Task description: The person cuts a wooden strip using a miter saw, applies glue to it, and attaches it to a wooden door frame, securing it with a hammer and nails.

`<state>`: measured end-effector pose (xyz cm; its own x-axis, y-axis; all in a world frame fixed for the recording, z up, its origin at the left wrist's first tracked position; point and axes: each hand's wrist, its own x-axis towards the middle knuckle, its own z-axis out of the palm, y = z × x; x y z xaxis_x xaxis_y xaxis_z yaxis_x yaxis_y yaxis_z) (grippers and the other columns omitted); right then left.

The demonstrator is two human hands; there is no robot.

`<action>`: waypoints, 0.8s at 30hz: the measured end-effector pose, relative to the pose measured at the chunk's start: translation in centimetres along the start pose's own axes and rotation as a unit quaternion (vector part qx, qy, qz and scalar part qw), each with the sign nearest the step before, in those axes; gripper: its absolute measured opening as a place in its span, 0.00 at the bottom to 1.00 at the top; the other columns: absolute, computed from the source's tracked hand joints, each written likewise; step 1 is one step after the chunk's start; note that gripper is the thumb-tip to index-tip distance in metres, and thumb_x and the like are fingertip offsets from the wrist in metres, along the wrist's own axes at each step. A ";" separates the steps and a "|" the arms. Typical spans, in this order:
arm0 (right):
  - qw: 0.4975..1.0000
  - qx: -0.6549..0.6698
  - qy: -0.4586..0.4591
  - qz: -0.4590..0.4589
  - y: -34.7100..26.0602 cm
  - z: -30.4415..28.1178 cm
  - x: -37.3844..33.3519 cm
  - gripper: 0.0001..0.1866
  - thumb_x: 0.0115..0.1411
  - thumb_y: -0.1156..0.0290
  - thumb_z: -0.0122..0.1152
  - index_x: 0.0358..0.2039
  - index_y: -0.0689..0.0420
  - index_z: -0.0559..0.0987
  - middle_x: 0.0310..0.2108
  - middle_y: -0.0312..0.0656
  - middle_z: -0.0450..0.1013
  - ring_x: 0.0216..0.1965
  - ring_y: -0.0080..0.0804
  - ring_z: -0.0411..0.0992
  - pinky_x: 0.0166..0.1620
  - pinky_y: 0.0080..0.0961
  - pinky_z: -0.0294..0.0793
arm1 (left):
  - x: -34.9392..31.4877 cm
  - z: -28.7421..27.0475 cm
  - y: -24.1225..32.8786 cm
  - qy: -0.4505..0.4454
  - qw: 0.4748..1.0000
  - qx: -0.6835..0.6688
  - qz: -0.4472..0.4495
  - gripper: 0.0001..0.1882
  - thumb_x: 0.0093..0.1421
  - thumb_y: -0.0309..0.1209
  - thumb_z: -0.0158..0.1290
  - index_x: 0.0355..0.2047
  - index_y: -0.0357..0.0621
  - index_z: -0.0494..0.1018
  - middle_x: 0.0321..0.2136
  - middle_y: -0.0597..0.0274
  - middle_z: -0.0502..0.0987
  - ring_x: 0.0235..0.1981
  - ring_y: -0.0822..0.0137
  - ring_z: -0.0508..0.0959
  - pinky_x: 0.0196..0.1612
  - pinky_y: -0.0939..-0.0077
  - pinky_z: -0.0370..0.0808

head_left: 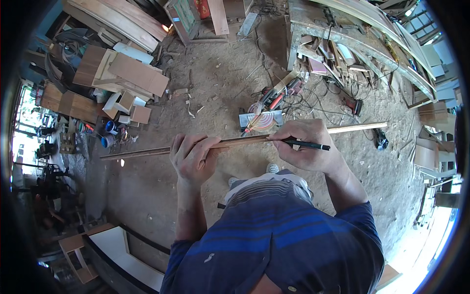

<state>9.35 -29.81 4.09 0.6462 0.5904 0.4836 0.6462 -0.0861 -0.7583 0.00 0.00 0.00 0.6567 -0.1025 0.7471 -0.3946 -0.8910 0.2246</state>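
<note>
A long thin wooden strip [245, 141] runs across in front of me at waist height, its right end slightly higher in the picture. My left hand [192, 156] is wrapped round it left of the middle. In my right hand [306, 145] a dark pencil [313, 145] is pinched, its blunt end pointing right. The fingertips of that hand rest at the strip, where the pencil's tip is hidden or too small to make out.
A mitre saw [267, 110] stands on the dirt floor ahead, with tangled cables beside it. Wood offcuts [338, 59] are heaped under a workbench [352, 36] at the far right. Boards and boxes [132, 73] are piled at the left. A white panelled frame [115, 250] lies near left.
</note>
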 end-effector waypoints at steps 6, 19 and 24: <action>0.998 0.030 -0.047 -0.021 2.2 -3.8 -1.1 0.07 0.56 0.80 0.72 0.37 0.62 0.87 0.30 0.43 0.84 0.27 0.32 0.82 0.31 0.28 0.79 | 1.0 2.4 3.6 0.001 1.000 0.004 -0.015 0.19 0.42 0.34 0.79 0.36 0.50 0.86 0.32 0.66 0.80 0.33 0.62 0.79 0.38 0.66 0.72; 0.995 0.092 -0.030 0.009 5.5 -4.6 0.2 0.05 0.58 0.80 0.69 0.36 0.64 0.86 0.28 0.44 0.81 0.28 0.33 0.81 0.34 0.31 0.78 | 2.3 3.6 4.1 -0.011 0.998 0.046 -0.039 0.16 0.45 0.33 0.78 0.36 0.53 0.86 0.33 0.67 0.81 0.33 0.62 0.80 0.38 0.66 0.74; 0.995 0.083 -0.057 0.022 6.3 -3.0 2.2 0.05 0.59 0.81 0.69 0.36 0.65 0.86 0.28 0.45 0.81 0.27 0.34 0.80 0.32 0.32 0.76 | 2.4 4.4 0.1 -0.008 0.999 0.021 -0.029 0.15 0.47 0.32 0.76 0.36 0.55 0.86 0.33 0.69 0.81 0.33 0.63 0.79 0.38 0.65 0.73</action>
<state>16.03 -31.47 1.72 0.6164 0.6763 0.4033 0.5363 0.0144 -0.8439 4.40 -2.25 -0.96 0.6874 -0.0570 0.7241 -0.3283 -0.9136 0.2398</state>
